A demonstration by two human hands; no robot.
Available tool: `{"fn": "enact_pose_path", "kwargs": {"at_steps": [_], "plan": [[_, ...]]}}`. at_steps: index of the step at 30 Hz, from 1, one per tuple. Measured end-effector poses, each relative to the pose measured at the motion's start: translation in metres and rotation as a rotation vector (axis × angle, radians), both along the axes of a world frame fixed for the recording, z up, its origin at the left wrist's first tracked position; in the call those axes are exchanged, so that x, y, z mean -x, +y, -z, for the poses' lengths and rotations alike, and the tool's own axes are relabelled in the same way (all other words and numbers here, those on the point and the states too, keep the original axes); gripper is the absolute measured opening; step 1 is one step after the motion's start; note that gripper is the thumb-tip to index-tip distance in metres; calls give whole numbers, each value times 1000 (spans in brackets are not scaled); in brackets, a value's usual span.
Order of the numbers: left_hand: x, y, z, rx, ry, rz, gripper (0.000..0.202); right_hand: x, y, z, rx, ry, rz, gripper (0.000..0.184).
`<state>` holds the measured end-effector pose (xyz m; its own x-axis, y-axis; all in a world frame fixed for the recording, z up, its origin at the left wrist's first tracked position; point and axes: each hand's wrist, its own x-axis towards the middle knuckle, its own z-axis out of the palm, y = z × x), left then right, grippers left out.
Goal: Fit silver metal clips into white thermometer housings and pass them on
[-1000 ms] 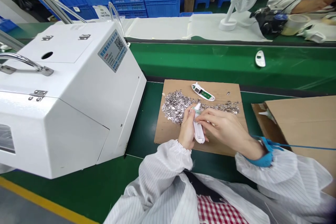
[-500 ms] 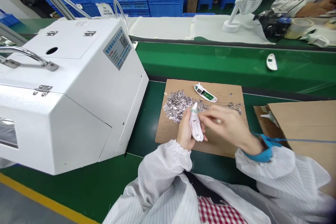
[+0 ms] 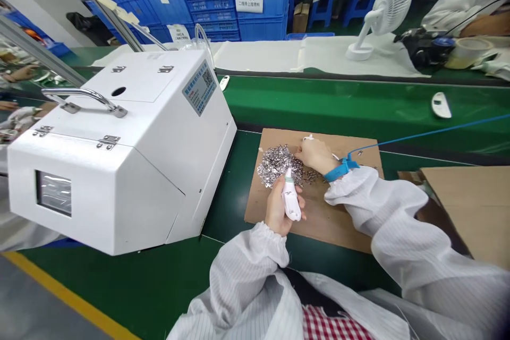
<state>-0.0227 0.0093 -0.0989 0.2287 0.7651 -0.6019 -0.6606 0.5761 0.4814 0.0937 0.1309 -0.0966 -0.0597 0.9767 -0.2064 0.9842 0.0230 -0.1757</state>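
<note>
My left hand [image 3: 279, 207] grips a white plastic handheld device [image 3: 290, 201], its tip pointing up, at the near edge of a heap of silvery metal pieces [image 3: 277, 166]. The heap lies on a brown cardboard sheet [image 3: 319, 218]. My right hand [image 3: 316, 154] rests at the far side of the heap, over a white device housing [image 3: 308, 138]. That hand hides most of the housing, and its hold on it is unclear. A blue wrist strap [image 3: 338, 170] circles my right wrist.
A large white benchtop machine [image 3: 119, 170] stands left of the cardboard. A cardboard panel [image 3: 466, 207] lies to the right. A white plastic part [image 3: 441, 105] sits on the green bench beyond. Further back are a white fan [image 3: 378, 21], stacked blue crates [image 3: 258, 5] and a co-worker's arm [image 3: 478, 24].
My right hand has moved away from the device in my left hand, toward the far side of the heap, and now covers the white housing. The whole view has shifted slightly.
</note>
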Motion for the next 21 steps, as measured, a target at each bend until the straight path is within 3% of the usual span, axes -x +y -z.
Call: {"fn": "enact_pose_path", "kwargs": {"at_steps": [4, 8, 17, 21], "plan": [[0, 7, -5, 6, -7, -22, 22, -11, -4, -11, 5, 63, 1, 20], [-2, 14, -7, 5, -21, -51, 22, -27, -14, -19, -29, 100, 18, 28], [-2, 9, -1, -15, -33, -29, 22, -14, -18, 0, -103, 22, -52, 24], [2, 7, 1, -7, -6, -49, 22, -11, -23, -9, -146, 33, -67, 25]]}}
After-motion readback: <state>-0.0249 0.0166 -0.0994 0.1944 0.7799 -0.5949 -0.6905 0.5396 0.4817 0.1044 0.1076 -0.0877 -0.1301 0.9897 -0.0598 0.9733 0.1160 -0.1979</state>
